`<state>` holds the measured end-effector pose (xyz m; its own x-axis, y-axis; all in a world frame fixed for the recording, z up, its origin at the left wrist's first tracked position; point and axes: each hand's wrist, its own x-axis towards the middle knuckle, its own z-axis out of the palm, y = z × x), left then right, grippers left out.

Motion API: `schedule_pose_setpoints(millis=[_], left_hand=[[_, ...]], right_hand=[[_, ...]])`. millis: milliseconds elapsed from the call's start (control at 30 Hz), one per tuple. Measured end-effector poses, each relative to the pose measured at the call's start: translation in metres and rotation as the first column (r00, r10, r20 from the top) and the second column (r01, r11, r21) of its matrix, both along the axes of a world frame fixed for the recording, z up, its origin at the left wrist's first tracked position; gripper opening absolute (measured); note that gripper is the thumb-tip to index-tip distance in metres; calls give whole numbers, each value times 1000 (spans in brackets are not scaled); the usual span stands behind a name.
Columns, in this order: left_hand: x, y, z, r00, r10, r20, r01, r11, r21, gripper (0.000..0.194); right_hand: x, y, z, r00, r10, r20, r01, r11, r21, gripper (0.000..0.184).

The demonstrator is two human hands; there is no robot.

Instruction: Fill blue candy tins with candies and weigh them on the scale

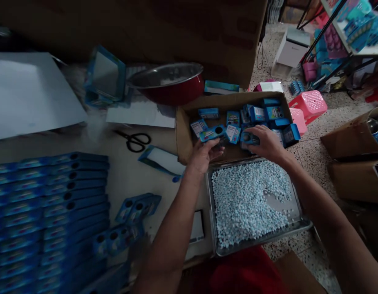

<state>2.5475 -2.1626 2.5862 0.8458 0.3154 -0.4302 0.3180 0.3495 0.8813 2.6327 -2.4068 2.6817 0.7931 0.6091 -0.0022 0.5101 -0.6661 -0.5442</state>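
Over the near edge of an open cardboard box [184,141], my left hand [204,153] holds a small blue printed carton [212,133] with a dark round hole in its face. My right hand [265,141] reaches over the same box, its fingers closed on another blue carton [249,138]. Several more small blue cartons [233,118] lie jumbled inside at different angles. Just below my hands, a metal tray [211,228] carries a wide layer of pale blue and white pellets [244,200], with bare metal showing on its right side.
Rows of blue cartons [50,204] fill the left of the table, with a few loose ones [138,208] beside them. Black-handled scissors [136,143] lie near the middle. Behind are a red bowl [176,92] and a large cardboard wall [176,32]. A pink stool [309,104] stands on the floor.
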Motion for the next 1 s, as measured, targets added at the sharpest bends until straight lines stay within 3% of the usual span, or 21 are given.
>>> schedule_pose_setpoints(millis=[67,100,167,233,267,300,400,467,567,667,733,800,900,1000], left_hand=[[-4,-11,4,1000,9,22,-14,975,223,61],[-8,-16,5,998,24,57,-44,920,389,60],[-20,-27,7,989,32,141,-122,709,694,51],[-36,-43,6,981,-9,194,-163,502,849,44],[-45,-53,4,977,-40,211,-171,448,878,43],[-55,-63,2,970,-80,229,-173,435,884,42],[-83,-92,-7,935,-261,239,-68,530,845,43],[-101,-103,-13,888,-422,182,88,546,833,48],[-124,-104,-17,781,-619,88,242,429,870,69],[-145,-97,-18,702,-710,49,294,352,889,105],[-159,-96,-20,696,-717,32,311,342,887,121],[-175,-100,-24,733,-679,40,297,372,880,118],[-199,-111,-35,836,-537,113,208,500,841,98],[-217,-119,-45,938,-329,107,132,626,769,95]], right_hand=[[-14,-21,7,994,-43,-97,45,999,19,44],[-23,-32,9,985,-102,-139,109,993,44,44],[-46,-49,6,940,-239,-242,274,954,124,46],[-70,-57,-2,868,-324,-376,409,896,173,50],[-83,-58,-7,836,-345,-427,451,875,175,53],[-94,-57,-12,812,-361,-458,478,862,170,54],[-124,-49,-25,751,-416,-512,553,820,145,46],[-142,-45,-32,638,-426,-641,628,770,113,34],[-172,-45,-38,423,-328,-844,722,686,95,25],[-199,-51,-41,303,-235,-923,788,606,104,29],[-212,-56,-42,247,-189,-950,803,589,91,37],[-220,-62,-42,221,-129,-967,790,605,100,46],[-228,-70,-47,230,-26,-973,758,632,162,55],[-237,-77,-58,265,42,-963,711,666,225,64]])
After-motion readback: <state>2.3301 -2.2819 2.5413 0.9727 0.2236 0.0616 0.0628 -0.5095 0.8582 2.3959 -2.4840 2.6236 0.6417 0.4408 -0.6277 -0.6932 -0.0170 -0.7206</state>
